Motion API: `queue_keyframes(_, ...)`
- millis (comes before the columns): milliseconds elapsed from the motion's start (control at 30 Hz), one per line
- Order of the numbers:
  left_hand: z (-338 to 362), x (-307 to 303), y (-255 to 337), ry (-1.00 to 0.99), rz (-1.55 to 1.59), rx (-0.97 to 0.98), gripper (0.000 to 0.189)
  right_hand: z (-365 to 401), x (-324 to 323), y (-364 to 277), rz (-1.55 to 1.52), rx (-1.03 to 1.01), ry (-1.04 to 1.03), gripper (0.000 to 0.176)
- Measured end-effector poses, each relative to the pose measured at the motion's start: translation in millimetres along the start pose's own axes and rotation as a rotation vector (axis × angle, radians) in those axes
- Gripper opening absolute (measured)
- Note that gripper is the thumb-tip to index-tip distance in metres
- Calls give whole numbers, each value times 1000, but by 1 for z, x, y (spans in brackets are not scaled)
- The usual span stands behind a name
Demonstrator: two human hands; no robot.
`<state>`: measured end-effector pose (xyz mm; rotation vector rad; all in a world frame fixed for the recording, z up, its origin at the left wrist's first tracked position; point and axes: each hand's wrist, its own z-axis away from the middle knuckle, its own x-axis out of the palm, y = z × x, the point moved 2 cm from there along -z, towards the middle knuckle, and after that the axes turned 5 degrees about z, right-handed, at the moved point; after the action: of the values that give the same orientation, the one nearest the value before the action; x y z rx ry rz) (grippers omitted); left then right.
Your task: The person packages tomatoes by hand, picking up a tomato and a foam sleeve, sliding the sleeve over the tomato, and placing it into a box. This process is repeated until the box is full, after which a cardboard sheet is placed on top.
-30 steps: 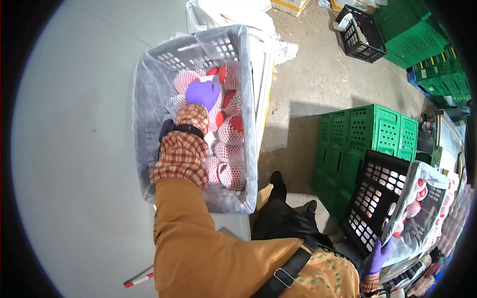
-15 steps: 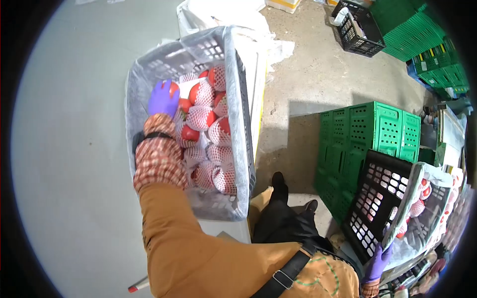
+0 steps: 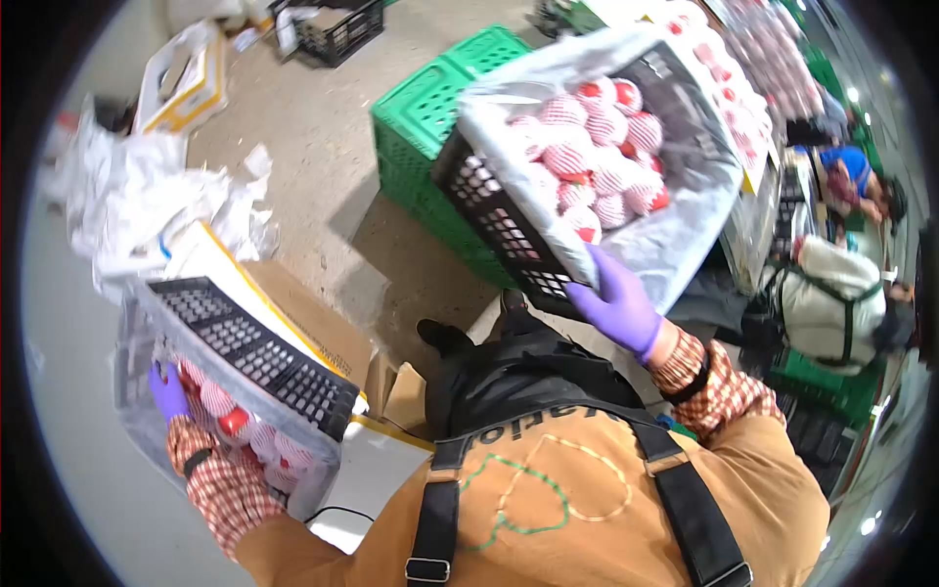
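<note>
My left hand [image 3: 168, 393], in a purple glove, reaches into a liner-covered crate [image 3: 256, 344] at the left. Its fingers look stretched and a little apart among red fruits [image 3: 235, 423] in foam net sleeves; anything under the palm is hidden. My right hand [image 3: 626, 308], also gloved in purple, grips the near edge of a second black crate [image 3: 499, 220]. This crate is tilted, has a pale plastic liner [image 3: 685, 230], and holds many net-sleeved red fruits [image 3: 587, 147] heaped toward its left side.
Green crates [image 3: 421, 108] stand under and behind the right crate. More sleeved fruits [image 3: 724, 78] lie beyond it. Crumpled white plastic [image 3: 117, 186], a white-and-yellow box [image 3: 184, 83] and a black crate [image 3: 337, 29] are at the upper left. A co-worker [image 3: 851, 181] is at far right.
The view has swung right, bringing the right crate to upper centre and the left crate to lower left. My left hand remains in its crate; my right hand stays on its crate's edge.
</note>
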<state>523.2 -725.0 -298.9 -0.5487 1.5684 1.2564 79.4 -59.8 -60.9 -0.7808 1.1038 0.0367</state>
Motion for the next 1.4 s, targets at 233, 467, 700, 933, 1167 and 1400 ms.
queue_keyframes(233,49,-66,342,-31,406,361,36,9,-26,-19,-40,-269,58,73)
queue_keyframes(467,162,-46,610,-434,655,804,31,43,-78,38,-142,-485,177,50)
queue_keyframes(700,251,55,749,-810,150,1069,42,46,-148,117,-174,-353,342,41)
queue_keyframes(933,242,136,783,-781,-534,945,43,32,-182,181,-152,-315,376,39)
queue_keyframes(1167,239,153,762,-876,-816,796,35,-4,-214,202,-194,-376,428,41)
queue_keyframes(1400,257,171,773,-850,-391,677,38,-57,-218,217,-209,-456,413,39)
